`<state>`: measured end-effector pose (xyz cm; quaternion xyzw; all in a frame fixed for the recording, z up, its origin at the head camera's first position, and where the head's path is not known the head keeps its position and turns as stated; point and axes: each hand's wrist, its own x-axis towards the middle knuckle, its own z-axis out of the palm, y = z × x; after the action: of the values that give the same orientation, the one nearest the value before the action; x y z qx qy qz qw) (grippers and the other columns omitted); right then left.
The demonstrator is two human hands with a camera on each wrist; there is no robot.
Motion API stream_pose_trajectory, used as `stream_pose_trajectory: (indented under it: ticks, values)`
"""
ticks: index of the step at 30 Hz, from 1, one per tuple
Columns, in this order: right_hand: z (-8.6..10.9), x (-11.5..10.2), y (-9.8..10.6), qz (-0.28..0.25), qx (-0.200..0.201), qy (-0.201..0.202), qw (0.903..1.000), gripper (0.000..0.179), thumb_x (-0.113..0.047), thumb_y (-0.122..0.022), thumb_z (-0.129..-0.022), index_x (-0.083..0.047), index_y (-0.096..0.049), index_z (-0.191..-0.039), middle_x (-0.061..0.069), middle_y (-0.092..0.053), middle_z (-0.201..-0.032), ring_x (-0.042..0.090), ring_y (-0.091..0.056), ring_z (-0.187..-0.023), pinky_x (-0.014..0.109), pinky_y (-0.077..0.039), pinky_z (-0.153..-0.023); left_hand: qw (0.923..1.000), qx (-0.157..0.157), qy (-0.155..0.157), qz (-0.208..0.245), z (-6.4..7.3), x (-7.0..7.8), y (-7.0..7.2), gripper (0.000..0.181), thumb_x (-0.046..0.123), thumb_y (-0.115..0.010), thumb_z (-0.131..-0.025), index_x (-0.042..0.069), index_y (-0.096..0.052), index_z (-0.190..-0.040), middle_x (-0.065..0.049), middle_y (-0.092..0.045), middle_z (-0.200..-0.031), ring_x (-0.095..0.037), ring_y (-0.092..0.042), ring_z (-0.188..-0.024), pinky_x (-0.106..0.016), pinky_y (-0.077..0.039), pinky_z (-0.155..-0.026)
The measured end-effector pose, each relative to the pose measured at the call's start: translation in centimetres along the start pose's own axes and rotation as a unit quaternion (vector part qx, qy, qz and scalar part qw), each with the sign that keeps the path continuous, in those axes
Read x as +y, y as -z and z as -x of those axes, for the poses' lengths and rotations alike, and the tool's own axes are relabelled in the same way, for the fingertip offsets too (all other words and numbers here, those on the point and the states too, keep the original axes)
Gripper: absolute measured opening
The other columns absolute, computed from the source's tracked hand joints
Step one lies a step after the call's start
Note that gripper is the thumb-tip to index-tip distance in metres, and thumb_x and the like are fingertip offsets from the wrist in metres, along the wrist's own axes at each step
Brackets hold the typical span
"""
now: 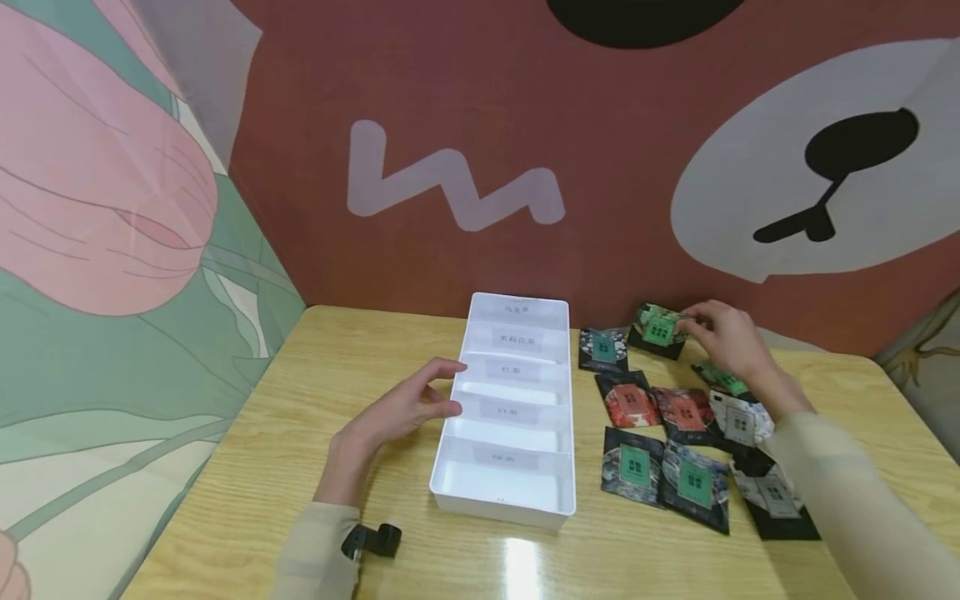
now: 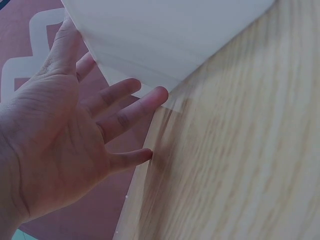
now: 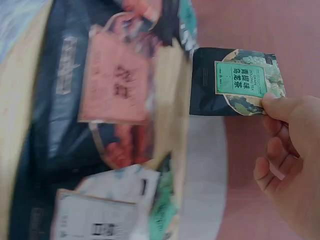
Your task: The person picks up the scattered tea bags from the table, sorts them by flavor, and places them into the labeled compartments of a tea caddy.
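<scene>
My right hand [image 1: 729, 340] pinches a tea sachet [image 3: 235, 82] by one edge, between thumb and fingers. The sachet is black with a green label reading grape oolong tea. In the head view it shows at the far side of the other sachets. A long white divided box [image 1: 504, 493] stands on the table, with a paper label in each compartment. Against its left side, my left hand [image 1: 401, 404] spreads thumb and fingers, the tips right at the wall. The left wrist view shows that hand's palm [image 2: 65, 140] and loosely extended fingers beside the box [image 2: 145, 45].
Several more sachets lie right of the box: a blue-patterned one [image 1: 603, 349], red-labelled ones [image 1: 630, 400], green-labelled ones [image 1: 694, 483] and white-labelled ones [image 1: 776, 496]. Some overlap, partly under my right forearm. A painted wall [image 1: 450, 267] borders the wooden table [image 1: 247, 467] at the back.
</scene>
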<state>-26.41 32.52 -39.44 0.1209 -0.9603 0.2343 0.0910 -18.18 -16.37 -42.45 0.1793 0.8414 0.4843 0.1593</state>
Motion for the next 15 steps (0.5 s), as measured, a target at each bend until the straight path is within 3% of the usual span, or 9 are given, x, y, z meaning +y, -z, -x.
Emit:
stream_pose_trajectory:
  ticks: [5,15]
  values:
    - [-0.3,-1.5,0.6,-0.006,0.009,0.01,0.9999,0.033,-0.028,-0.055,-0.103,0.0,-0.067,-0.115,0.022,-0.062,-0.112,0.034,-0.061,-0.088,0.05,-0.047,-0.071,1.0,0.0,-0.003,-0.001,0.1,0.0,0.1,0.061,0.042,-0.07,-0.09,0.03,-0.044,-0.144,0.005,-0.044,-0.149,-0.019,-0.06,-0.102,-0.036,-0.048,-0.088]
    - [-0.5,-2.9,0.5,0.0,0.024,0.028,0.9993,0.027,-0.026,-0.06,-0.101,-0.002,-0.071,-0.109,0.015,-0.064,-0.103,0.025,-0.059,-0.078,0.037,-0.044,-0.063,1.0,0.001,-0.001,0.003,-0.1,-0.3,0.0,0.06,0.043,-0.071,-0.09,0.033,-0.044,-0.143,0.008,-0.045,-0.147,-0.019,-0.06,-0.103,-0.037,-0.047,-0.088]
